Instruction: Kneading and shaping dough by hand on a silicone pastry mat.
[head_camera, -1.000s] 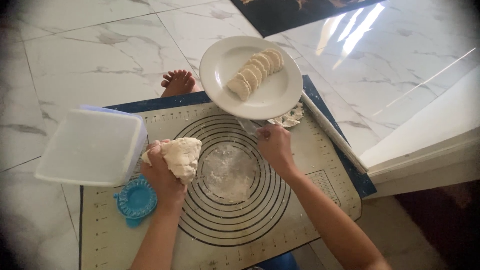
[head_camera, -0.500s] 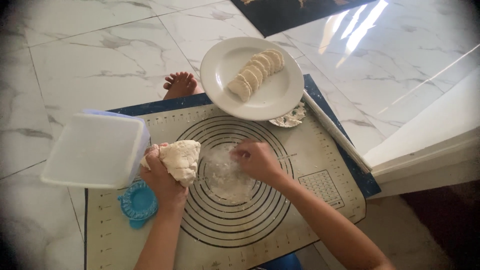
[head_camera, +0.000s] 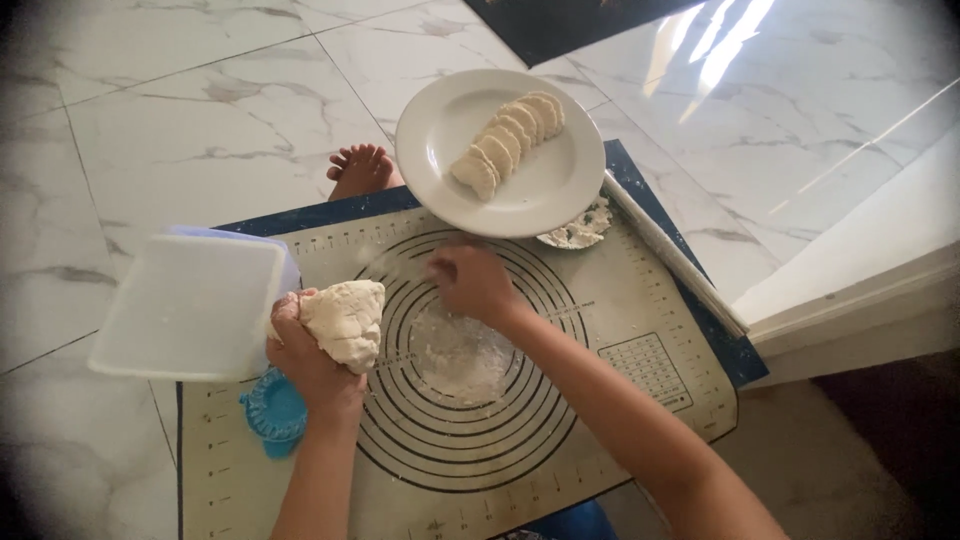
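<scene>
My left hand grips a big lump of pale dough above the left side of a beige baking mat printed with dark rings. My right hand hovers palm down over the upper part of the rings, fingers loosely curled, holding nothing I can see. A dusting of flour lies at the centre of the rings, just below that hand. A white plate with a row of folded dumplings rests at the mat's far edge.
A white lidded plastic box stands at the mat's left edge, a blue round dumpling press below it. A small dish with flour peeks from under the plate. A rolling pin lies along the right edge. A bare foot rests on marble floor.
My right hand has swept left from near the small dish across the flour patch to the upper rings. The left hand keeps the dough and has barely moved.
</scene>
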